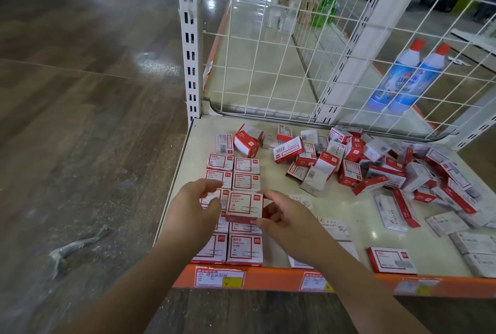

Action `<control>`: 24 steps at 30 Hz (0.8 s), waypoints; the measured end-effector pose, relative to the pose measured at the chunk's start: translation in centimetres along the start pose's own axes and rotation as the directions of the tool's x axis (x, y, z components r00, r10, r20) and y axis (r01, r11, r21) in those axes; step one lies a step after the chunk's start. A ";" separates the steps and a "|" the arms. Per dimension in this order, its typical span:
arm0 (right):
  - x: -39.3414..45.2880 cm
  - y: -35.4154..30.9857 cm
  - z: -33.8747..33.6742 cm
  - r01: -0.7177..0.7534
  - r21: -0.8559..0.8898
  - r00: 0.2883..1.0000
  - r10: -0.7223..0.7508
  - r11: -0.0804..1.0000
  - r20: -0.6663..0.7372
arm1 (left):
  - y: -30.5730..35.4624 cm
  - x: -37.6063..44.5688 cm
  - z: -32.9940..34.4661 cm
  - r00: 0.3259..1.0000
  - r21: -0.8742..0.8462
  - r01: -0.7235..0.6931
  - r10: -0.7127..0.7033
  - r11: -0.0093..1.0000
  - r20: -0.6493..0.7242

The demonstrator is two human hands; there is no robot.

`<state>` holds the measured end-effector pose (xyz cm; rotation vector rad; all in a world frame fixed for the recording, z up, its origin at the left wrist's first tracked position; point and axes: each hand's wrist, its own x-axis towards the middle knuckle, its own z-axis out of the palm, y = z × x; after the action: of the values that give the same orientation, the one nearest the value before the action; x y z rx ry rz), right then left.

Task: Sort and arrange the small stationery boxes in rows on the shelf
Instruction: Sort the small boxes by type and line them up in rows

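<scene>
You are holding one paper clip box (243,206) above the two-column rows (233,172) at the shelf's left end. Your right hand (281,219) is pinching its right edge between thumb and curled fingers; your left hand (193,206) is curving loosely at its left side, contact not clear. The box is facing label-up, long axis running front to back, printed text upright toward you. Bare shelf (346,229) is lying just right of the rows; the unsorted pile (375,167) is crowding the back right. The orange front lip (268,278) is bounding the near edge.
</scene>
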<state>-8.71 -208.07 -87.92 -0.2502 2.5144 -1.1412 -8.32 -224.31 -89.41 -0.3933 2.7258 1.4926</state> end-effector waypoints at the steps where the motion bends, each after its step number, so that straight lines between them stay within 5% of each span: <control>1: 0.0 -0.2 0.3 0.000 -0.003 1.000 0.000 1.000 0.015 | -0.1 0.1 -0.2 1.000 -0.007 -0.003 0.003 1.000 -0.007; 13: -0.2 -1.2 3.0 0.068 -0.106 0.991 -0.055 0.992 0.125 | -1.8 -0.5 -2.7 0.993 0.162 -0.120 0.116 0.980 0.032; 24: 0.3 -0.6 2.8 0.077 -0.091 0.995 -0.070 0.993 0.077 | -2.3 -1.0 -3.2 0.976 0.289 -0.196 0.159 0.937 0.147</control>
<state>-7.88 -210.45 -89.24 -0.4056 2.5151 -1.0223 -6.46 -227.91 -89.42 -0.0458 2.8871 1.0564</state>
